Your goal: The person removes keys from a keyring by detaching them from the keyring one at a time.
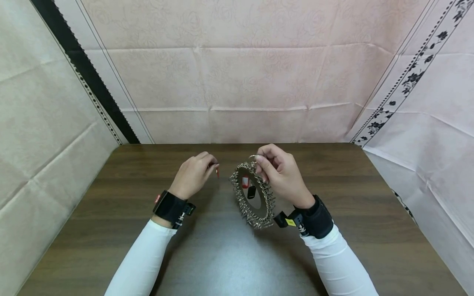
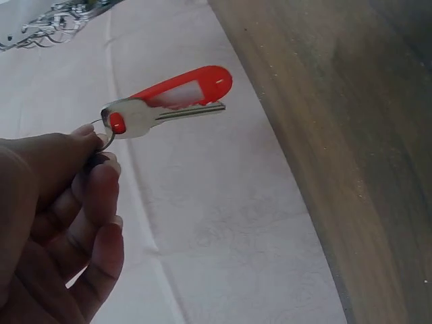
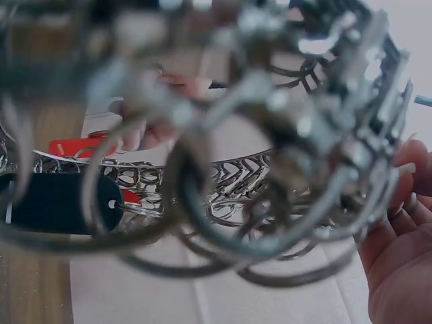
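Note:
My left hand [image 1: 194, 174] pinches a small metal ring that carries a silver key [image 2: 138, 118] and a red key tag [image 2: 219, 82] with a pale label. To its right, my right hand [image 1: 281, 172] grips a thin ring at the top of a large hoop [image 1: 259, 222] densely set with small metal rings. The hoop hangs tilted above the table. Within its outline show a black tag [image 1: 252, 192] and another red tag [image 1: 245, 182]; how they are attached is unclear. Blurred metal rings fill much of the right wrist view and partly hide my left fingers.
The hands are above a brown wooden table [image 1: 129, 242], near its far edge. Behind it hangs pale patterned cloth [image 1: 252, 78], with more cloth along both sides. Each wrist wears a black strap with a small camera.

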The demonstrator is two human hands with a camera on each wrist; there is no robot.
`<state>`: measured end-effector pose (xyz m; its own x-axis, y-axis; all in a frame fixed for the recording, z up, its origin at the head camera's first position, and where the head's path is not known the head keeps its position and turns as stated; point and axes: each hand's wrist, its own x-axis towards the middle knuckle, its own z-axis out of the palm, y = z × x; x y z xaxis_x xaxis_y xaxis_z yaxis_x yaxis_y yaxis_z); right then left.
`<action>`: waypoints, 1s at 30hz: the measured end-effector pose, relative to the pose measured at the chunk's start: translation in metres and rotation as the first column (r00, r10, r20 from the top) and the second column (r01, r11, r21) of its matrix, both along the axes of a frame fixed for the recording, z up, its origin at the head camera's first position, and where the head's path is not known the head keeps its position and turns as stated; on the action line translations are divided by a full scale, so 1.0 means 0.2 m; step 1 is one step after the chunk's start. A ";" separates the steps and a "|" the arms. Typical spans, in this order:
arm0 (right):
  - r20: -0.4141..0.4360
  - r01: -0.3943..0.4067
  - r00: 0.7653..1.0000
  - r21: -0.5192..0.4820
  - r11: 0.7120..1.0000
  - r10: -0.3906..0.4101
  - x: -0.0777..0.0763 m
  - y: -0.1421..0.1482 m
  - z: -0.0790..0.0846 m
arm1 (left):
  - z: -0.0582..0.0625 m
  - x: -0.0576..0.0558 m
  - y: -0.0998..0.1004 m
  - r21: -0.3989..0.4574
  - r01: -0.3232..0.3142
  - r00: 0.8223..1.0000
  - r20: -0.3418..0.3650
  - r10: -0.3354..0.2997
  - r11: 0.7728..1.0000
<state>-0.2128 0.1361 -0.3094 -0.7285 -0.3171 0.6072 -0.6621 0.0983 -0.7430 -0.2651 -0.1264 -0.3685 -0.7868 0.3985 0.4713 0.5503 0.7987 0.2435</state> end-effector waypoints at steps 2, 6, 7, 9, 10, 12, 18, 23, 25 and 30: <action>0.002 -0.004 1.000 -0.002 1.000 0.004 0.00 0.00 0.00 | -0.01 -0.01 0.00 -0.020 -0.005 1.000 0.018 0.005 1.000; 0.007 -0.010 1.000 -0.001 1.000 0.010 0.00 0.00 0.00 | -0.03 -0.01 -0.01 -0.061 -0.021 0.998 0.066 0.025 0.998; 0.006 -0.010 1.000 0.001 1.000 0.010 0.00 0.00 0.00 | -0.03 -0.01 -0.01 -0.068 -0.026 0.996 0.078 0.031 0.997; 0.003 -0.007 1.000 0.004 1.000 0.007 0.00 0.00 0.00 | -0.04 -0.01 -0.01 -0.078 -0.035 0.994 0.098 0.042 0.996; 0.002 -0.006 1.000 0.005 1.000 0.006 0.01 0.00 0.00 | -0.04 -0.01 -0.01 -0.083 -0.039 0.993 0.106 0.048 0.996; 0.003 -0.004 1.000 0.007 1.000 0.004 0.01 0.00 0.00 | -0.05 -0.02 -0.01 -0.093 -0.048 0.991 0.124 0.059 0.995; 0.022 -0.006 1.000 0.020 1.000 0.005 0.01 0.00 0.00 | -0.06 -0.02 -0.01 -0.139 -0.063 0.983 0.160 0.085 0.988; 0.019 -0.009 1.000 0.027 1.000 0.008 0.00 0.00 -0.01 | -0.07 -0.03 -0.01 -0.166 -0.060 0.977 0.191 0.092 0.984; 0.015 -0.009 1.000 0.025 1.000 0.009 0.00 0.00 -0.01 | -0.07 -0.03 -0.01 -0.169 -0.060 0.975 0.203 0.095 0.984; 0.011 -0.013 1.000 0.026 1.000 0.013 0.01 0.00 0.00 | -0.07 -0.03 -0.01 -0.181 -0.063 0.970 0.220 0.103 0.981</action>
<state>-0.2116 0.1363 -0.3095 -0.7307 -0.3422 0.5907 -0.6554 0.1093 -0.7473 -0.2715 -0.1277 -0.3831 -0.8990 0.3863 0.2064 0.4263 0.8799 0.2099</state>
